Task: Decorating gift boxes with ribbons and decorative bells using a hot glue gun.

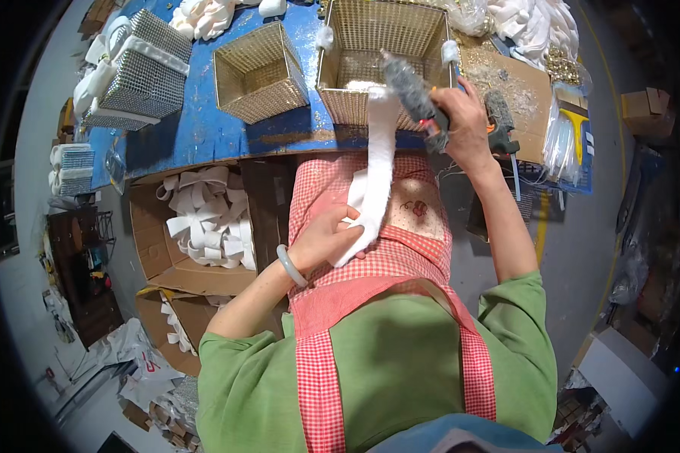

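Note:
My right hand grips a glue gun whose barrel is coated in grey fuzz. Its tip points up and left, over the front of a large gold mesh basket. From the basket's front rim a white plush strip hangs down toward my lap. My left hand has closed on the lower end of that strip, above the red checked apron. White fluffy pieces sit on the basket's upper left and right sides.
A smaller gold basket stands left on the blue table. Silver rhinestone boxes are stacked further left. Below, a cardboard box holds white strips. A second glue gun and a yellow-handled scraper lie right.

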`<move>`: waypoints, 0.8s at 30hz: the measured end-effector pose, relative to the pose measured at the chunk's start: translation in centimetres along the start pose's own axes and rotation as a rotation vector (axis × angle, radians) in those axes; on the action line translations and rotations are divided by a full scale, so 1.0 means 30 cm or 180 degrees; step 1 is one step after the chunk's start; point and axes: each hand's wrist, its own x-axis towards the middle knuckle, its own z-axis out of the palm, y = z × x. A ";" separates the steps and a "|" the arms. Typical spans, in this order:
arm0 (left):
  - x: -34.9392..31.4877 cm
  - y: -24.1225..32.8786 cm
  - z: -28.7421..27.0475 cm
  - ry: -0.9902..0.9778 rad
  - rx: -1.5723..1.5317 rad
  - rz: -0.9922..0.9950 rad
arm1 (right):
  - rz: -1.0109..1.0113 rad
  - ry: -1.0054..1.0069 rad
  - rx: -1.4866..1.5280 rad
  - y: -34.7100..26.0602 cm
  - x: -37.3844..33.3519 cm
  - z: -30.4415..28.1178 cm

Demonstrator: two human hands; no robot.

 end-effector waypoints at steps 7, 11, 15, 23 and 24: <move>-0.085 0.176 0.044 0.0541 -0.0235 0.0508 | 0.0695 0.0306 0.0726 0.091 0.276 -0.095; -0.115 0.224 0.087 0.0327 -0.0285 0.1277 | 0.0987 -0.0820 0.0264 0.170 0.418 -0.206; -0.100 0.213 0.109 0.0473 -0.0276 0.1164 | 0.1346 -0.1304 0.1029 0.255 0.425 -0.151; 0.055 0.201 0.043 0.0629 -0.0057 0.1204 | 0.1542 -0.0756 0.1350 0.390 0.392 -0.032; 0.066 0.200 0.037 0.0397 -0.0075 0.1363 | 0.1586 -0.0614 0.1222 0.398 0.385 -0.019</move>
